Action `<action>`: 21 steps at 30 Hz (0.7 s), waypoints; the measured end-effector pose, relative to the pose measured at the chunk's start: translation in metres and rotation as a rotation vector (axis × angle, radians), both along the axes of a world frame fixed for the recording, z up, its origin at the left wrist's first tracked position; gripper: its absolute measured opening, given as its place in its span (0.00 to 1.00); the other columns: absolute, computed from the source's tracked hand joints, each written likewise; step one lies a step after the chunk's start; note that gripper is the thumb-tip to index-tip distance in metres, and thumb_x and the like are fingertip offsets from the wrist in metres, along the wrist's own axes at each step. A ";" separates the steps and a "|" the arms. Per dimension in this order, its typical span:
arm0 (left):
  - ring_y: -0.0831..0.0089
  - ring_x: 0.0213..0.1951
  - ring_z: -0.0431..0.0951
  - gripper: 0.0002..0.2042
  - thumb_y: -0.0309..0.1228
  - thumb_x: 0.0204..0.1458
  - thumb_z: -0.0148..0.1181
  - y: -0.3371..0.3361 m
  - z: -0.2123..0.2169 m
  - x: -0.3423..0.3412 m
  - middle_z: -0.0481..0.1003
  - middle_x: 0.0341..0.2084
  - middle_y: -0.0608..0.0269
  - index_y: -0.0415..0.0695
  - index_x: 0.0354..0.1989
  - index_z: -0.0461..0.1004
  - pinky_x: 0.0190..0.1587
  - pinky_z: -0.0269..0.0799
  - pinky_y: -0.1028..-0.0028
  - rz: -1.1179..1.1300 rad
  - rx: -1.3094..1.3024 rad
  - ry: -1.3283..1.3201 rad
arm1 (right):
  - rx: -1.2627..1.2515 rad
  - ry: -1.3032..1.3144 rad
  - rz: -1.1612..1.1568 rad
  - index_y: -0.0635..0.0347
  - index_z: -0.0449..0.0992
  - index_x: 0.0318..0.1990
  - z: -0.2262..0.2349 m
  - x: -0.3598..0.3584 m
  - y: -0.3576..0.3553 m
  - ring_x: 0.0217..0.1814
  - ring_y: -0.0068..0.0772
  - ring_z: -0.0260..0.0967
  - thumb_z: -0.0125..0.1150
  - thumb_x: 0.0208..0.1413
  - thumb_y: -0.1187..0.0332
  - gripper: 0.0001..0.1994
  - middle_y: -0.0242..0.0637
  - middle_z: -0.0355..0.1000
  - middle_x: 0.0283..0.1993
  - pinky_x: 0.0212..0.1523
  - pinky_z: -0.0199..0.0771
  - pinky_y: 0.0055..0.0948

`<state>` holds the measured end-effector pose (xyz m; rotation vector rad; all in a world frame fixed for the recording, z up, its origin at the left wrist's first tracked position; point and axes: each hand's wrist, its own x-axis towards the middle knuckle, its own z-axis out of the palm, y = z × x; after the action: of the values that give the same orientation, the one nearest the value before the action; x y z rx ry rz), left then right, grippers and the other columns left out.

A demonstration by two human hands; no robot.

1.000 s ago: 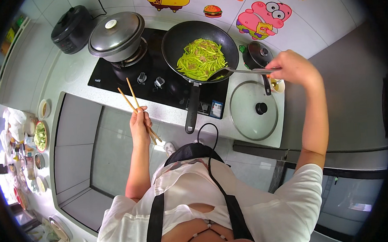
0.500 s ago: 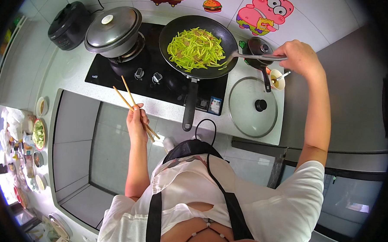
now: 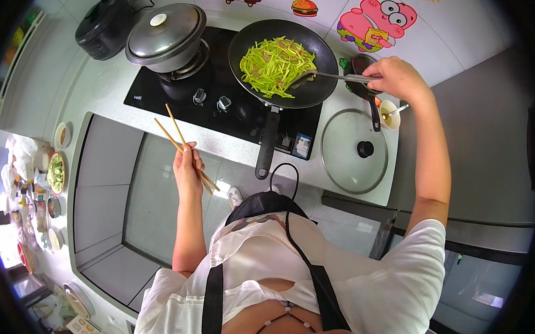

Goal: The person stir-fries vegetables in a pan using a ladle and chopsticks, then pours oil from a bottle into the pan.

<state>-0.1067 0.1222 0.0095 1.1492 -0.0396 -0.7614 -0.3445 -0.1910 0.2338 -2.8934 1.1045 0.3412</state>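
Observation:
My right hand [image 3: 402, 80] grips the handle of a metal spatula [image 3: 335, 75], its head down in the food at the pan's right side. Chopped green stalks mixed with brownish pieces [image 3: 275, 65] lie in a black frying pan [image 3: 325, 84] on the right part of the hob. In front of the hob, my left hand [image 3: 187, 170] is closed round a pair of wooden chopsticks [image 3: 171, 132]. Their tips point up and away from me, slightly apart, touching nothing.
A lidded silver pot [image 3: 165, 37] stands on the left burner, a black rice cooker [image 3: 105, 29] behind it. Right of the pan are a glass lid [image 3: 345, 157], a small lidded black pan [image 3: 375, 111] and a bowl with a spoon [image 3: 389, 115]. The frying pan's handle [image 3: 268, 143] juts toward me.
The spatula head has gone from the pan's right rim leftward into the green stalks. My left hand keeps the chopsticks in much the same place. The whole view has shifted slightly.

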 end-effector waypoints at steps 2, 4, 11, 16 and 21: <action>0.83 0.15 0.56 0.09 0.33 0.58 0.42 0.001 0.000 0.000 0.60 0.16 0.70 0.40 0.35 0.66 0.19 0.53 0.83 0.006 0.000 0.012 | 0.025 0.076 -0.006 0.55 0.78 0.33 0.018 0.007 0.007 0.34 0.34 0.71 0.62 0.40 0.67 0.10 0.36 0.74 0.29 0.35 0.69 0.31; 0.83 0.15 0.56 0.09 0.33 0.58 0.42 0.001 0.001 0.001 0.60 0.16 0.70 0.40 0.36 0.66 0.20 0.54 0.83 0.004 0.002 0.029 | 0.091 0.114 0.026 0.55 0.78 0.33 0.028 0.016 0.012 0.33 0.35 0.71 0.61 0.41 0.67 0.10 0.37 0.74 0.28 0.34 0.69 0.31; 0.83 0.15 0.56 0.09 0.32 0.58 0.42 0.005 -0.002 0.003 0.60 0.15 0.70 0.40 0.35 0.66 0.19 0.54 0.83 0.030 -0.008 0.018 | 0.249 -0.015 0.110 0.56 0.76 0.35 -0.005 0.066 0.009 0.20 0.30 0.69 0.53 0.49 0.62 0.11 0.37 0.72 0.22 0.27 0.69 0.30; 0.83 0.15 0.57 0.09 0.32 0.58 0.42 0.006 -0.003 0.005 0.60 0.15 0.70 0.40 0.35 0.66 0.19 0.54 0.83 0.038 0.000 0.033 | 0.483 -0.207 -0.230 0.54 0.74 0.39 -0.069 0.049 -0.038 0.13 0.21 0.60 0.50 0.53 0.59 0.12 0.31 0.70 0.20 0.14 0.60 0.23; 0.83 0.15 0.56 0.09 0.32 0.57 0.42 0.007 -0.004 0.006 0.60 0.16 0.71 0.41 0.35 0.66 0.18 0.54 0.83 0.028 -0.002 0.022 | 0.821 -0.440 -0.637 0.48 0.72 0.44 -0.118 -0.029 -0.055 0.13 0.11 0.53 0.48 0.56 0.58 0.12 0.23 0.64 0.18 0.09 0.47 0.14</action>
<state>-0.1009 0.1288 0.0058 1.1371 -0.0062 -0.7492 -0.3732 -0.2459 0.1162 -1.6973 1.3043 0.0802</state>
